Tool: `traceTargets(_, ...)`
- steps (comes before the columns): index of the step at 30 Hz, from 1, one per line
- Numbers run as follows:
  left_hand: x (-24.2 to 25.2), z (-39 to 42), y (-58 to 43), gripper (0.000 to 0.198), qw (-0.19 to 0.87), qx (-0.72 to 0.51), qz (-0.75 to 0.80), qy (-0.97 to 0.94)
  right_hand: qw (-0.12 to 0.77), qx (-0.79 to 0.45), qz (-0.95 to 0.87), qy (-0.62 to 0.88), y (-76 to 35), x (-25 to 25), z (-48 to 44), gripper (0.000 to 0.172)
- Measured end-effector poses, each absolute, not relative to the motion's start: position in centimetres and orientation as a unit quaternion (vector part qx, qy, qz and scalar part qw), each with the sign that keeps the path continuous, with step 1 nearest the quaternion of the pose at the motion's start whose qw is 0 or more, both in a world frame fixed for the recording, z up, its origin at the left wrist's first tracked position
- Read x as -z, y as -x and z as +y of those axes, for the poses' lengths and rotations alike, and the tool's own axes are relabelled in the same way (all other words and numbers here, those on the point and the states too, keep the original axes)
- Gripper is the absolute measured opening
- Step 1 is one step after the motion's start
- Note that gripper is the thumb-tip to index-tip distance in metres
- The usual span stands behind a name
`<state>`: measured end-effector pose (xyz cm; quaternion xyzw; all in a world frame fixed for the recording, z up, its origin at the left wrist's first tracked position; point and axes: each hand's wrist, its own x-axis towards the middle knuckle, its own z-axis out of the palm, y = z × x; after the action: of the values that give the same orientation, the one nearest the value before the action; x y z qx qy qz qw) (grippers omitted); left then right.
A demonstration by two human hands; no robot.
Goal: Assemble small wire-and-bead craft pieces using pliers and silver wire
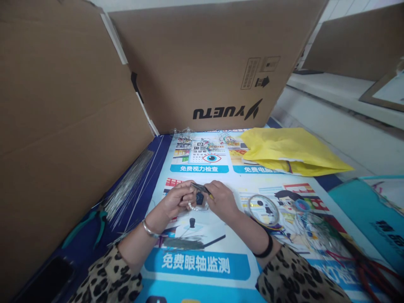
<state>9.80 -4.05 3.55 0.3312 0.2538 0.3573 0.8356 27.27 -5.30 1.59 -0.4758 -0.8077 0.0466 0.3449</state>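
My left hand (177, 199), closed with a silver bangle on its wrist, pinches a small white beaded piece (192, 206); a short curve of it hangs below the fingers. Closed around a pair of small pliers (201, 189) is my right hand (222, 203), and a yellow part of the handle shows at its fingers. The pliers' jaws point left and reach the left fingertips. What lies exactly between the jaws is too small to make out. Below the hands, a bundle of short thin wires (184, 243) rests on the printed sheet (202, 290).
Long thin wires (128, 185) and teal-handled pliers (91, 225) lie at left beside a cardboard wall (63, 105). A wire coil (263, 210), a yellow pouch (284, 147), a teal packet (369, 214) and red-handled scissors (362, 269) are on the right. Another cardboard panel (189, 63) stands behind.
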Motion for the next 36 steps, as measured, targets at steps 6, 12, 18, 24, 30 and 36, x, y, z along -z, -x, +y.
traceTargets(6, -3.8, -4.5, -10.5, 0.015, 0.794, -0.394, 0.278, -0.371, 0.365, -0.047, -0.800, 0.474, -27.2, -0.8, -5.0, 0.016)
traceTargets(12, -4.2, -4.6, -10.7, 0.019, 0.756, -0.392, 0.310, -0.423, 0.361, -0.053, -0.793, 0.488, -27.1, -0.9, -5.0, 0.015)
traceTargets(18, -4.4, -4.5, -10.6, 0.020, 0.721, -0.391, 0.349, -0.454, 0.374, -0.128, -0.777, 0.490, -26.9, -1.5, -5.1, 0.014)
traceTargets(24, -4.0, -4.5, -11.1, 0.023, 0.669, -0.422, 0.372, -0.486, 0.404, -0.183, -0.747, 0.496, -27.2, -1.1, -4.6, 0.012)
traceTargets(30, -3.1, -4.2, -11.1, 0.023, 0.591, -0.438, 0.423, -0.529, 0.415, -0.217, -0.726, 0.504, -27.4, -1.1, -4.2, 0.014)
traceTargets(36, -3.2, -4.4, -11.3, 0.022, 0.643, -0.435, 0.397, -0.490, 0.406, -0.214, -0.728, 0.510, -27.4, -0.7, -4.2, 0.010)
